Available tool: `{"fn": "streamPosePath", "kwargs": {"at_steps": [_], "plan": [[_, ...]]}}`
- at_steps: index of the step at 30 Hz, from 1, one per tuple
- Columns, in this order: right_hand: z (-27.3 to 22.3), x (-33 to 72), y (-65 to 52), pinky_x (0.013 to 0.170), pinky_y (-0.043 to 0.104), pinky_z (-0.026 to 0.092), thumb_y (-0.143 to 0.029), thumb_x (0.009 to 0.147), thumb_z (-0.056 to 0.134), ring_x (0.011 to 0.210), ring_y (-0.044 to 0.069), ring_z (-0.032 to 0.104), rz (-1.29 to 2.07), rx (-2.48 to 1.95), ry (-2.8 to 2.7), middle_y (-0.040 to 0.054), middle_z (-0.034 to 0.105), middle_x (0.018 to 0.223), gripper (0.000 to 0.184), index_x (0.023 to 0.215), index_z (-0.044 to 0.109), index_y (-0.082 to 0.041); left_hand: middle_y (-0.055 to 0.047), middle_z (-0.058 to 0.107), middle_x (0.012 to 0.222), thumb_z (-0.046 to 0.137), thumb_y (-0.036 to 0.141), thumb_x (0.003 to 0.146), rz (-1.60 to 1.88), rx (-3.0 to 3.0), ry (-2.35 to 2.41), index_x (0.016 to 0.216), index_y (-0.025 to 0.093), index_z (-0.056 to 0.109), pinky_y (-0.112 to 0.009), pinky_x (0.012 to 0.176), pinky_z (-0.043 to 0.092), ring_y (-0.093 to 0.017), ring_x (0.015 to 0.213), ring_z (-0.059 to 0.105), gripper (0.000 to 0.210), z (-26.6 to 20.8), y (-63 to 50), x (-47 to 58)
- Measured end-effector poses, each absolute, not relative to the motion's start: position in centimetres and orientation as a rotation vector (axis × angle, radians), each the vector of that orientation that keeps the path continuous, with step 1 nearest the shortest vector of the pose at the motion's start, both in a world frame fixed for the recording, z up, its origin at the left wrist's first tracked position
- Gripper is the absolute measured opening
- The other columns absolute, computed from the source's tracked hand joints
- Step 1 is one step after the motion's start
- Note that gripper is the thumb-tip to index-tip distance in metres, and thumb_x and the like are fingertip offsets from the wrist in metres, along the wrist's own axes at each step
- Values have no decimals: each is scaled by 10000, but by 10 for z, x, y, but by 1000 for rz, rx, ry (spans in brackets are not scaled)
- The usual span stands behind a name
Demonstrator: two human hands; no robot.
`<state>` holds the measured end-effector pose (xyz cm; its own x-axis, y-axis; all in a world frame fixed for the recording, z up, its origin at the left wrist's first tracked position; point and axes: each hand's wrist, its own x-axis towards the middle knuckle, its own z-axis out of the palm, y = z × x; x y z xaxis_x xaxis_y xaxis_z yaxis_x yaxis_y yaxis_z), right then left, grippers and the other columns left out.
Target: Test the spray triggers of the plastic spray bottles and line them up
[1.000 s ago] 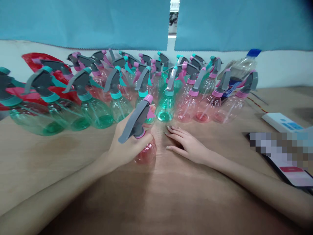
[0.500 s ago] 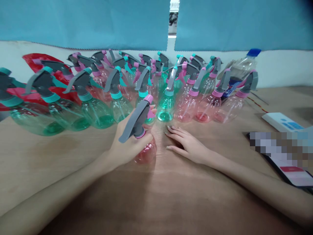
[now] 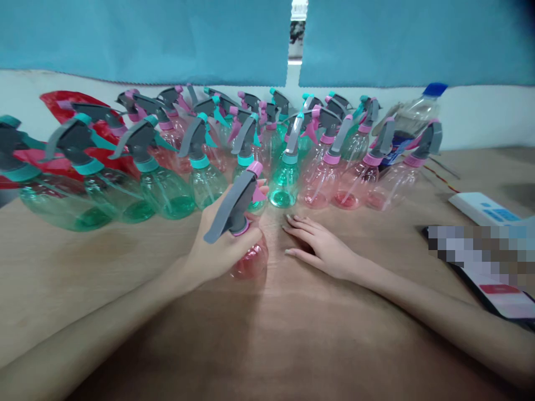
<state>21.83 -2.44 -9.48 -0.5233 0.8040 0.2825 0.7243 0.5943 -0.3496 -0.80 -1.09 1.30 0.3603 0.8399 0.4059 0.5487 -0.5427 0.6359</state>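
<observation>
One pink spray bottle sits upright or nearly so in the middle of the counter, just in front of a long row of others; its single grey trigger head has a pink tip and lever. Of the two hands, the left hand is curled round it below the collar, thumb across the near side, fingers mostly hidden behind. The right hand lies palm down just beside it, fingers loosely stretched out, holding nothing.

In the front row I count nine more: six green bottles with teal collars, the fifth from the left partly hidden by the held one, then three pink bottles with pink collars. More crowd behind them, too overlapped for me to number. Some red material shows at the left end, and one large clear bottle with a blue cap stands behind the right end. Over on the right are one white device with blue buttons and one phone, its screen partly blurred. Two blue curtain panels hang behind.
</observation>
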Motion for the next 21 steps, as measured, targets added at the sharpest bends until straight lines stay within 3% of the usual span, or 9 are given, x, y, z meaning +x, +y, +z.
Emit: {"fn": "streamPosePath", "kwargs": {"at_steps": [6, 12, 21], "plan": [[-96, 219, -24, 1125, 526, 332, -505, 946, 465, 1377, 284, 384, 276, -1206, -2388, 145, 495, 1431, 531, 1355, 524, -172, -34, 682, 1129, 520, 139, 694, 1056, 2157, 1157, 1157, 224, 567, -307, 917, 528, -205, 1025, 644, 473, 13, -10, -7], [-96, 219, -25, 1137, 503, 317, -514, 945, 461, 1382, 281, 376, 284, -1231, -2397, 166, 464, 1451, 558, 1349, 528, -135, -25, 688, 1045, 510, 153, 703, 1013, 2166, 1197, 1183, 209, 536, -267, 694, 553, -159, 739, 651, 485, 14, -10, -9], [-96, 219, -25, 1138, 501, 314, -522, 945, 457, 1382, 278, 376, 289, -1238, -2396, 166, 456, 1457, 567, 1354, 521, -135, 1, 675, 876, 516, 192, 694, 1004, 2217, 1234, 1024, 208, 579, -236, 658, 528, -134, 636, 608, 336, 14, -10, -11]]}}
